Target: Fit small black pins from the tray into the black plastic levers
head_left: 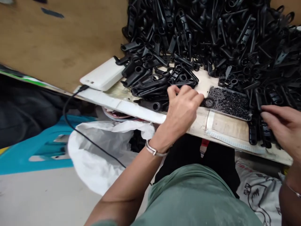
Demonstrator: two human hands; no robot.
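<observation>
My left hand (184, 105) is closed at the front of the bench, its fingers curled downward. A black plastic part with a ring-shaped end (208, 102) sticks out to the right from under these fingers, beside a shallow tray of small black bits (229, 102). Most of that part is hidden by the hand. On the right, my right hand (283, 125) pinches with thumb and forefinger at the lower end of a long black plastic part (258, 98). Several similar parts (253, 130) lie just below those fingertips, near the bench edge.
A large heap of black plastic parts (199, 34) covers the back of the bench (225, 125). At its left corner lies a white power bank or phone (103, 73) with a black cable (68, 117). Below hang a white plastic bag (87, 157) and a blue stool (47, 150).
</observation>
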